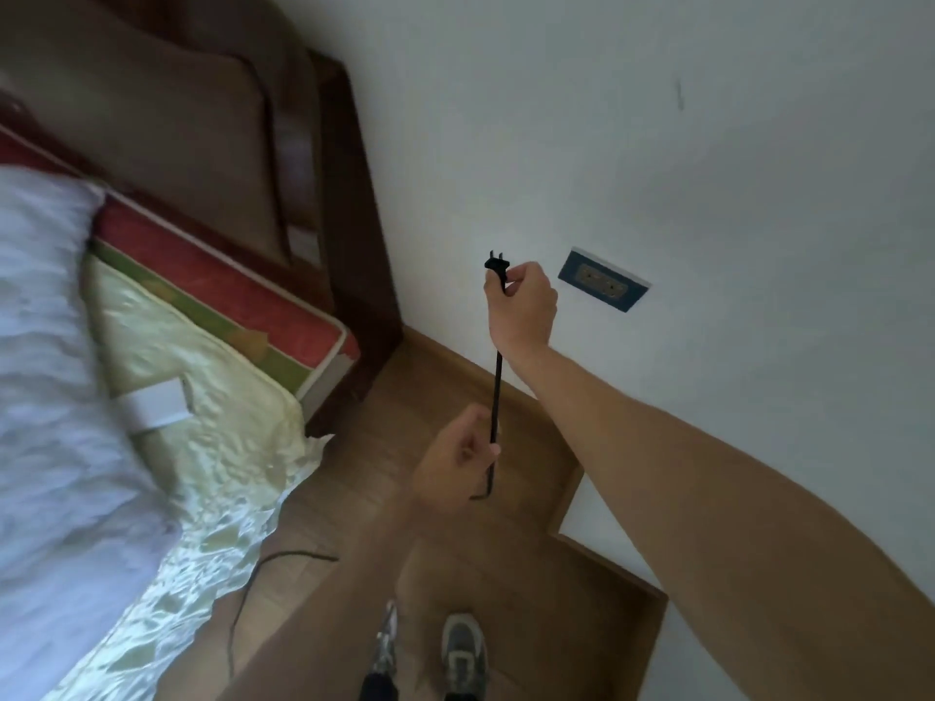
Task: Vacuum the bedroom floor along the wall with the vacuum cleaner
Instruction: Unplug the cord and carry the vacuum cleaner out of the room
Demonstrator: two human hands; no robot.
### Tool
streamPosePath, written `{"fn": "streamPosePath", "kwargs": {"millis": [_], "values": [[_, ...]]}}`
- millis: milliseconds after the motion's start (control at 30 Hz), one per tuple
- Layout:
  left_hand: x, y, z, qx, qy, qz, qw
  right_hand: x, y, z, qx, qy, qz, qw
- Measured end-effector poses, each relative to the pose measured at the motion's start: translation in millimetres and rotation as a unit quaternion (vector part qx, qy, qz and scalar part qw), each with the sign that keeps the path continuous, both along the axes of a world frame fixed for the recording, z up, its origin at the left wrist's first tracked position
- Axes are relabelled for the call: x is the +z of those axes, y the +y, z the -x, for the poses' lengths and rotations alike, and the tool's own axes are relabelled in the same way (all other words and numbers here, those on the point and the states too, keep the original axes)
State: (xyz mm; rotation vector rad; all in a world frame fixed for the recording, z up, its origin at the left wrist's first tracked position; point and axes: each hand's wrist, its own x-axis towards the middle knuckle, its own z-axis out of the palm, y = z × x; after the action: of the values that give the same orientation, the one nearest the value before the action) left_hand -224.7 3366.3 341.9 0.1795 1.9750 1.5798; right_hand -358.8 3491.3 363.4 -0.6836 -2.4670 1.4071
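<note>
My right hand (523, 306) pinches a black two-pin plug (495, 264) with the pins pointing up, a short way left of a wall socket (603, 285). The black power cord (497, 392) hangs straight down from the plug into my left hand (455, 460), which grips it lower down. More of the cord trails across the wooden floor (324, 503) beside the bed. The vacuum cleaner itself is out of view.
A bed (212, 397) with a cream sheet, a white quilt and a dark wooden headboard (354, 204) fills the left. The white wall (657, 144) with a wooden skirting board runs along the right and steps outward. My two shoes (435, 655) stand on the floor below.
</note>
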Motion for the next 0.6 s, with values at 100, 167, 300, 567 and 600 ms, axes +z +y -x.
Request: {"fn": "streamPosePath", "kwargs": {"millis": [100,167,300,567,600], "values": [[13.4,-29.2,-9.4,0.054,-0.009,-0.009,0.998,14.7,-37.1,5.4,0.053,0.000,-0.012,0.999],[23.0,-49.0,-15.5,0.088,-0.013,-0.012,0.996,24.4,-66.1,6.4,0.095,0.008,-0.029,0.995],[35.8,-94.6,-32.3,0.169,-0.044,-0.032,0.984,41.0,-135.4,3.4,0.178,0.025,-0.053,0.982],[57.0,-193.3,-93.2,0.323,-0.112,-0.099,0.935,61.2,-292.1,-49.1,0.323,0.067,-0.048,0.943],[59.2,-209.2,-105.7,0.331,-0.115,-0.087,0.933,61.9,-312.3,-61.8,0.340,0.069,-0.044,0.937]]}}
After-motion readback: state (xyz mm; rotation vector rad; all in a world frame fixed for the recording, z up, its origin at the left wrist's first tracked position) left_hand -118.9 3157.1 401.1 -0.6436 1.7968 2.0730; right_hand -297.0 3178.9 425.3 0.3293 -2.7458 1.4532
